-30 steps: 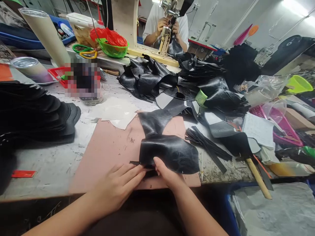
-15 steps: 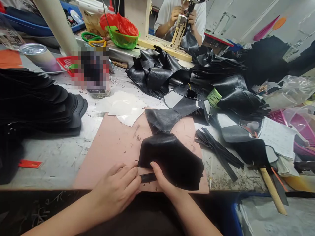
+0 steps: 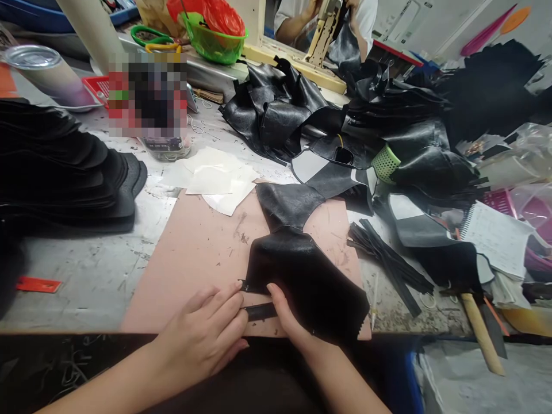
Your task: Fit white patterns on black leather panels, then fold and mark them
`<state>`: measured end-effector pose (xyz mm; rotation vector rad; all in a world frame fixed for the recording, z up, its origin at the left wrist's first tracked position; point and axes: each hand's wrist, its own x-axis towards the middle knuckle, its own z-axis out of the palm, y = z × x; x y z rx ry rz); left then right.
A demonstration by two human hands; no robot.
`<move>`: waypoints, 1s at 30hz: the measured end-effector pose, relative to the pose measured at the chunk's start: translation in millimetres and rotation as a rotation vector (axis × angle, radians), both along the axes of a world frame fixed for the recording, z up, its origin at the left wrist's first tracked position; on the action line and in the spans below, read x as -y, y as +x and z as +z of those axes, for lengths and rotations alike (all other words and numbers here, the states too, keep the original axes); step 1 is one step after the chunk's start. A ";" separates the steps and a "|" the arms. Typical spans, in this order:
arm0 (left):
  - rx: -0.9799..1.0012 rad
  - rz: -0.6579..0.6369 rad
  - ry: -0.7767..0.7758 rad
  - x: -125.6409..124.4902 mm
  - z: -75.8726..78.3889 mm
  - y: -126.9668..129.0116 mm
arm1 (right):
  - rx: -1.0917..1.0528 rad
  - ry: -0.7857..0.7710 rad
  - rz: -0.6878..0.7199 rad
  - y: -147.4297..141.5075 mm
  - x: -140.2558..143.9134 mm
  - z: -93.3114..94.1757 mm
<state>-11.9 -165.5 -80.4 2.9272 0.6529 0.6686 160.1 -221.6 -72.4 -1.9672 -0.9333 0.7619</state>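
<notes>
So the left hand's (image 3: 211, 322) fingers are curled in close together, and one end of a narrow black strip (image 3: 260, 311) is tucked among them; the exact pinch can't be made out. The index fingertip is set right at the near-left corner of a black leather piece (image 3: 302, 276). That piece is gripped by the right hand (image 3: 297, 325), thumb laid flat on top, the other fingers hidden underneath. It's spread over the right half of a pink board (image 3: 194, 253), with its near-right end hung around the board's front-right corner. White sheets (image 3: 222, 178) are piled over the board's far-left corner, and a bunch of black strips (image 3: 390, 259) is dumped just past its right edge. A thick stack of black pieces (image 3: 64, 178) is parked along the worktable's (image 3: 99, 299) left side, and a wooden handle (image 3: 483, 333) is poked out over the front edge, toward the right.
</notes>
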 end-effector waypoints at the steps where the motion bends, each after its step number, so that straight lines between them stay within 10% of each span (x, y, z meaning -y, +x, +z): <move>1: 0.000 0.003 0.001 0.4 -0.3 0.1 | 0.033 -0.017 -0.025 -1.2 -1.7 3.8; 30: -0.014 0.010 -0.016 -1.0 0.2 0.7 | 0.145 0.009 0.023 2.0 -7.2 10.0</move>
